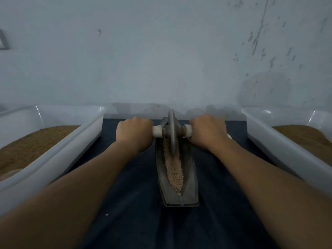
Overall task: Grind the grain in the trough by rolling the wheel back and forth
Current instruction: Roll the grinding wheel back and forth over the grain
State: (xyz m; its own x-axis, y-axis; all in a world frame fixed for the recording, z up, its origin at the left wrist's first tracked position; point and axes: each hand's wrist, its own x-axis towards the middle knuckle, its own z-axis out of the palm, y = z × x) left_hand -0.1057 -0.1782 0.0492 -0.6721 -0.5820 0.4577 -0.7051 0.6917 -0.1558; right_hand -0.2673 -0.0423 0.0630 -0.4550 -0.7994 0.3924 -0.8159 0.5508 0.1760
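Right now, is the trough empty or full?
Partly full: grain lies in the trough, from the wheel to its near tip.

Just one view here, a wide-angle head cam. It sits above the near edge of the dark blue cloth-covered bench [125, 221] and faces forward and down, so both forearms run in from the bottom corners to the left hand [133, 133] and right hand [208, 131] mid-frame. Pretty close in. The long grey metal trough [190, 177] runs straight away from the lens, near centre. The pale blue-grey painted wall [161, 51] fills the top half.
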